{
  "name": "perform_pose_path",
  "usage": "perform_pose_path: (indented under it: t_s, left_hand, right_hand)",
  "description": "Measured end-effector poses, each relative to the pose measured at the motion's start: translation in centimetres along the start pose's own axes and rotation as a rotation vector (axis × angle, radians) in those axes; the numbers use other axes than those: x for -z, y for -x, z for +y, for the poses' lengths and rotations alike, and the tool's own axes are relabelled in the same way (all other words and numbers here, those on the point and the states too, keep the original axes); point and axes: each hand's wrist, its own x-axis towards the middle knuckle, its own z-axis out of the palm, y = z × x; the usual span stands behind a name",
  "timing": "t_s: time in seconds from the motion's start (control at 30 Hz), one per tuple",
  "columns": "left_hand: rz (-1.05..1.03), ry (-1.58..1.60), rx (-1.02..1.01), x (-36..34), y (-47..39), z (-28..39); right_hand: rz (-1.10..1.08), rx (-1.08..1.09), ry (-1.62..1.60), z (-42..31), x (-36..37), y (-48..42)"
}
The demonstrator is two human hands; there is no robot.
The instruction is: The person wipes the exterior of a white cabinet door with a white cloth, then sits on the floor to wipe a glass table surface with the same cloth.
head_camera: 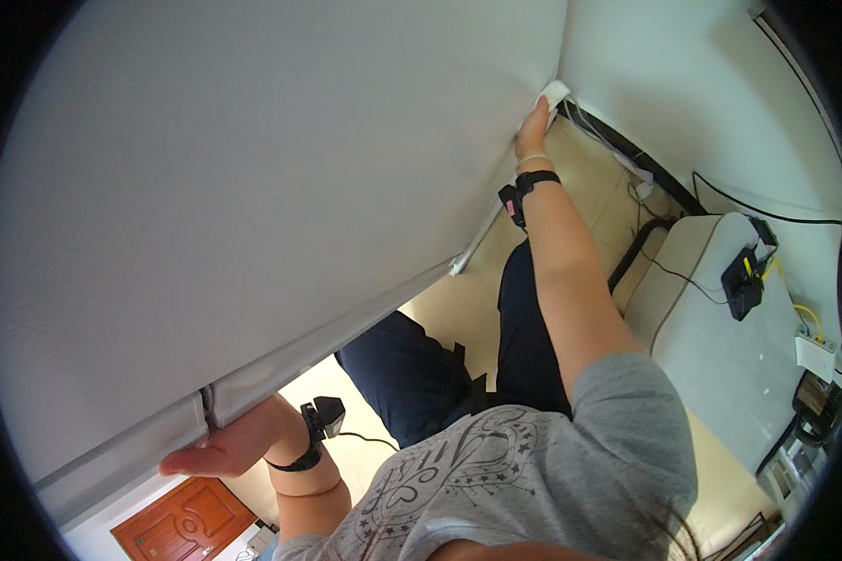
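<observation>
A large pale grey appliance body (266, 196), apparently a refrigerator, fills the upper left. Along its near edge runs a band split by a dark gap (208, 407). My left hand (231, 445) touches this edge at the gap, thumb extended; the other fingers are hidden. Stretched far out, my right hand (533, 130) holds a small white cloth-like thing (555, 92) at the far corner of the body's lower edge, close to the wall. What its fingers do behind that edge is out of sight. Black straps with small devices circle both wrists.
White cables (589, 126) run along the black skirting (624, 151). To the right a white-topped piece of furniture (723, 336) bears a black device (742, 284) and cords. Tan tiled floor (596, 210) lies beneath me. A brown door (186, 520) shows at lower left.
</observation>
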Motion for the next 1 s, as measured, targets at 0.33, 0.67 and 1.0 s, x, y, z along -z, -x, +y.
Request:
perform_pose_path:
  t_s: [0.33, 0.67, 1.0]
  left_hand:
    - [-0.074, 0.122, 0.056, 0.0, -0.2, 0.0]
    - [-0.162, -0.037, -0.116, 0.7, 0.2, 0.2]
    - [-0.334, 0.100, -0.087, 1.2, 0.4, 0.7]
  right_hand:
    - [0.169, -0.444, -0.125, 4.7, 1.8, 15.1]
    - [0.268, -1.096, -0.151, 1.1, 0.4, 26.0]
    - [-0.179, -0.521, -0.311, -22.2, 0.9, 22.4]
